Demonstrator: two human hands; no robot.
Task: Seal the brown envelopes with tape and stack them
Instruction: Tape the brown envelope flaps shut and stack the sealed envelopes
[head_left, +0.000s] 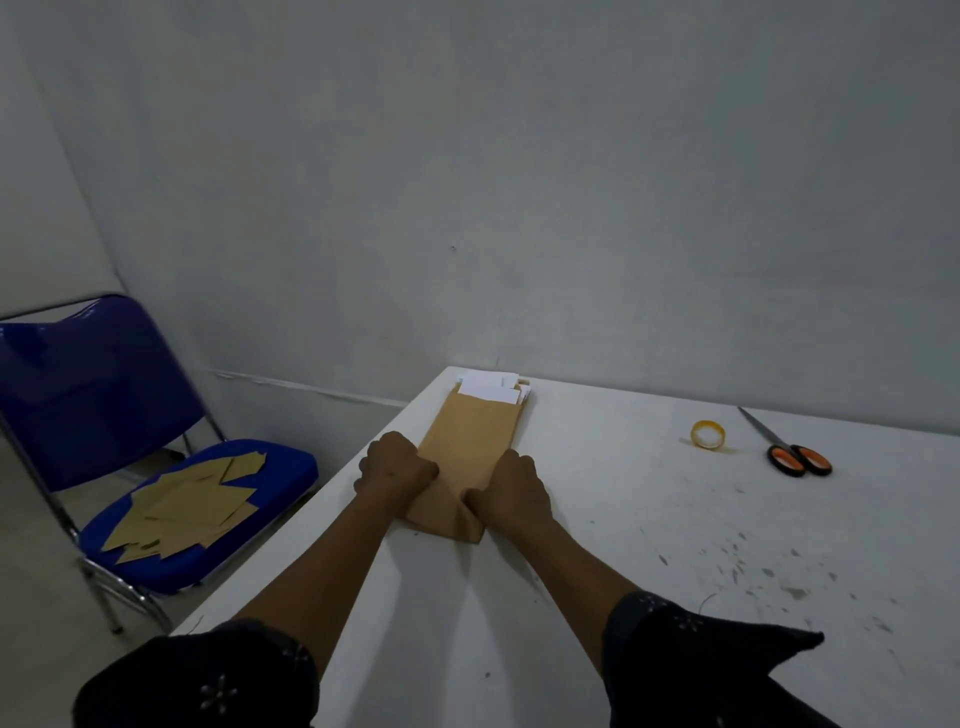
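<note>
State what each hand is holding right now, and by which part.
Both hands grip the brown envelope stack at its near end: the left hand on its left edge, the right hand on its right edge. The tape roll and scissors lie untouched.

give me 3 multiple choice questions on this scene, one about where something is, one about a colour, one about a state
1. Where is the tape roll?
A. on the chair
B. on the table, left of the scissors
C. in the right hand

2. What colour are the scissors' handles?
A. orange and black
B. green
C. white

3. What are the hands doing?
A. both hang idle
B. only one touches the envelope
C. both grip the envelope stack's near end

Answers:
1 B: the roll lies on the white table beside the scissors.
2 A: orange insets in black loops.
3 C: the left hand and right hand curl on the brown envelope stack.
</note>
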